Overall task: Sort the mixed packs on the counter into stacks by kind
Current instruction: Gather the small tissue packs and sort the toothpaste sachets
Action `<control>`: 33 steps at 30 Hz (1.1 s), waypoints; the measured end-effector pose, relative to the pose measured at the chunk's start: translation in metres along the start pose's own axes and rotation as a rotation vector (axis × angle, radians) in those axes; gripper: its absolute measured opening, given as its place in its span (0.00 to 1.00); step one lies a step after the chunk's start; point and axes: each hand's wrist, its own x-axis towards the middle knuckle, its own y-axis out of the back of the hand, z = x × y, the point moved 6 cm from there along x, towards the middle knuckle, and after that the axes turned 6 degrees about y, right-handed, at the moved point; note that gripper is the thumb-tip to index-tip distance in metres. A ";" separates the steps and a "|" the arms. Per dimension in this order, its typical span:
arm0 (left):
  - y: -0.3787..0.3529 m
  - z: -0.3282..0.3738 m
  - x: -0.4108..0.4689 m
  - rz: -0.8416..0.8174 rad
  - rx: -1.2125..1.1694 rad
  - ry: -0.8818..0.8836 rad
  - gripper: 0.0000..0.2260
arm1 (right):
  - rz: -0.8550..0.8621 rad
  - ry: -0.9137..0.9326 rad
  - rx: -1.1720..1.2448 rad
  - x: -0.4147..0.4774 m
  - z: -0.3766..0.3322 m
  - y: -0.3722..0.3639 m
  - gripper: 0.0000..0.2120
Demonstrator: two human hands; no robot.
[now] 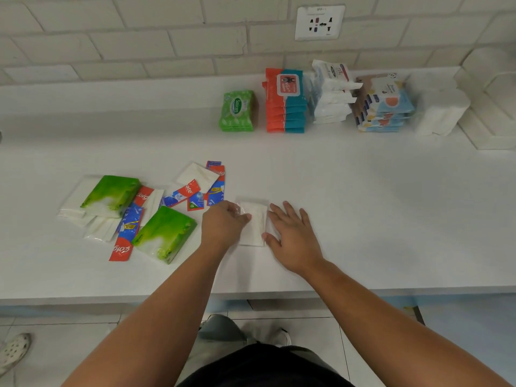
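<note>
A plain white tissue pack [255, 223] lies flat on the white counter [363, 208] near the front middle. My left hand [223, 223] holds its left edge with curled fingers. My right hand [290, 233] lies flat along its right edge, fingers spread and straight. To the left is a mixed heap: two green tissue packs [111, 195] [164, 233], several red-and-blue toothpaste sachets [184, 195] and more white packs [198, 175]. Sorted stacks stand at the back: green wipes [238, 111], orange-and-teal wipes [284, 100], white packs [331, 93], light blue packs [384, 107].
A white napkin bundle [442, 111] and a white holder [491, 101] sit at the back right. A wall socket [319, 22] is set in the brick wall. Someone's shoe [12, 351] shows on the floor at bottom left.
</note>
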 end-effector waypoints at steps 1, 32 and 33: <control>0.000 0.001 0.000 0.012 0.020 -0.005 0.15 | 0.006 -0.001 0.012 0.000 0.000 0.000 0.29; 0.122 -0.032 0.155 -0.149 0.390 -0.261 0.23 | 0.012 -0.356 0.202 0.191 -0.100 -0.007 0.27; 0.121 -0.030 0.159 -0.162 0.374 -0.262 0.24 | -0.007 -0.370 0.214 0.194 -0.100 -0.007 0.27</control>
